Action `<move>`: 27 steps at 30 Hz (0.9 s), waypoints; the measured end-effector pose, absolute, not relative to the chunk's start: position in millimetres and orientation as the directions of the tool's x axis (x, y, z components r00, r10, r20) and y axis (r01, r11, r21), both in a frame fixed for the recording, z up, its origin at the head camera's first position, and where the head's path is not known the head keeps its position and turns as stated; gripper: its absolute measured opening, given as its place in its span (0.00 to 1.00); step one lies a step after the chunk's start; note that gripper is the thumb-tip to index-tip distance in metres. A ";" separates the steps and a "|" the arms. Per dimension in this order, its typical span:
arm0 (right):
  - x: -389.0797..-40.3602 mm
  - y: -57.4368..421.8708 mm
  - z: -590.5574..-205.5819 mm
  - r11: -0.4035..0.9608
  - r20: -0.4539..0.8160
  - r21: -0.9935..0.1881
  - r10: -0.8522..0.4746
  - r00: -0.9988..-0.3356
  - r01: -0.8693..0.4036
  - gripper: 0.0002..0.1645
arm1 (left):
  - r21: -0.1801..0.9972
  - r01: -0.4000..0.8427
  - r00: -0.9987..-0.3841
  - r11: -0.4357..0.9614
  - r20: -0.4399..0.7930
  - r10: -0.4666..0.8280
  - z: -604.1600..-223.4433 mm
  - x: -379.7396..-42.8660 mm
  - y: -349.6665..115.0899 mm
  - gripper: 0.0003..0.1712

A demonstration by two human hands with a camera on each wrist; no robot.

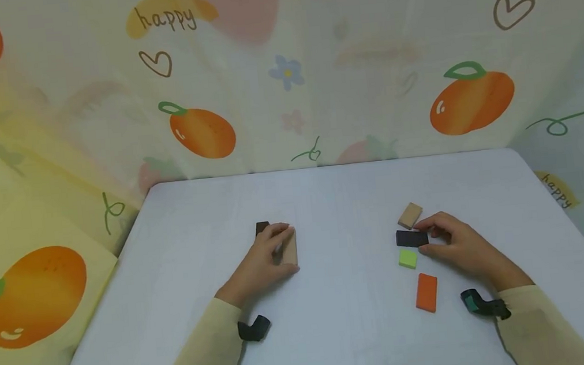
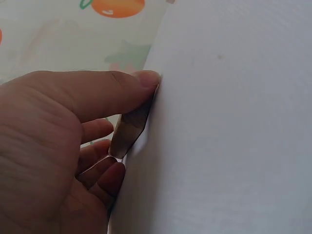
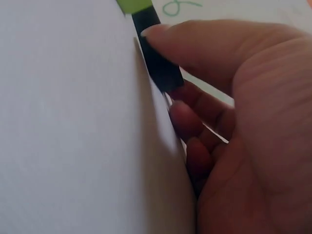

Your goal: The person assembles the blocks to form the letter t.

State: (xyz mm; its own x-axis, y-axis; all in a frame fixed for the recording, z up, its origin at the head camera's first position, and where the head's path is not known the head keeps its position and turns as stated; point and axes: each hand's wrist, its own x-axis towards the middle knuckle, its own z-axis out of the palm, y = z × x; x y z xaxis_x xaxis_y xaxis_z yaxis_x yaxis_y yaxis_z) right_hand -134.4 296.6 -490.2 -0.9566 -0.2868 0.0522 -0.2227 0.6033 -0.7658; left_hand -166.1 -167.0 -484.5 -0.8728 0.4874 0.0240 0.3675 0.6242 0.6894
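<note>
On the left part of the white table, my left hand (image 1: 257,264) pinches a pale wooden block (image 1: 290,249) by its two ends, thumb at the near end. The same block (image 2: 129,131) looks dark and shaded in the left wrist view. A black block (image 1: 262,227) shows behind that hand, mostly hidden by it. Farther right, my right hand (image 1: 464,248) pinches another black block (image 1: 407,238) at its right end between thumb and fingers. This black block (image 3: 155,51) lies beside a small lime-green block (image 1: 407,259), with a tan wooden block (image 1: 410,215) just behind it.
An orange block (image 1: 427,293) lies nearer to me, below the green one. The white tabletop (image 1: 354,293) stretches between the two hands. A fruit-print cloth (image 1: 347,102) hangs behind the table's far edge.
</note>
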 end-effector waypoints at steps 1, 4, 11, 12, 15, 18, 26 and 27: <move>-134.4 295.9 -491.1 0.602 0.060 -0.765 -0.287 -0.956 -0.228 0.23 | 0.690 0.371 -0.872 0.622 0.030 0.488 -485.7 -165.6 -167.7 0.50; -134.2 293.3 -492.4 0.601 0.080 -0.760 -0.291 -0.953 -0.247 0.22 | 0.687 0.384 -0.869 0.617 0.042 0.494 -487.4 -164.3 -169.9 0.50; -133.0 290.1 -492.6 0.598 0.112 -0.755 -0.289 -0.951 -0.270 0.21 | 0.687 0.412 -0.855 0.598 0.066 0.514 -489.2 -162.6 -171.4 0.50; -132.9 289.6 -492.9 0.596 0.118 -0.754 -0.290 -0.950 -0.276 0.21 | 0.687 0.419 -0.853 0.594 0.073 0.517 -489.5 -162.6 -171.4 0.50; -132.7 288.4 -494.3 0.599 0.141 -0.743 -0.296 -0.945 -0.299 0.21 | 0.685 0.434 -0.848 0.586 0.091 0.522 -490.2 -162.1 -170.9 0.50; -132.5 287.5 -495.3 0.607 0.154 -0.731 -0.300 -0.942 -0.312 0.21 | 0.685 0.443 -0.845 0.579 0.104 0.524 -489.6 -160.4 -169.6 0.51; -132.1 288.1 -495.6 0.618 0.113 -0.737 -0.287 -0.951 -0.274 0.22 | 0.690 0.474 -0.825 0.546 0.131 0.550 -489.3 -155.6 -159.3 0.51; -132.0 288.2 -495.4 0.621 0.109 -0.736 -0.286 -0.952 -0.270 0.22 | 0.691 0.477 -0.822 0.542 0.134 0.553 -489.3 -155.0 -157.5 0.51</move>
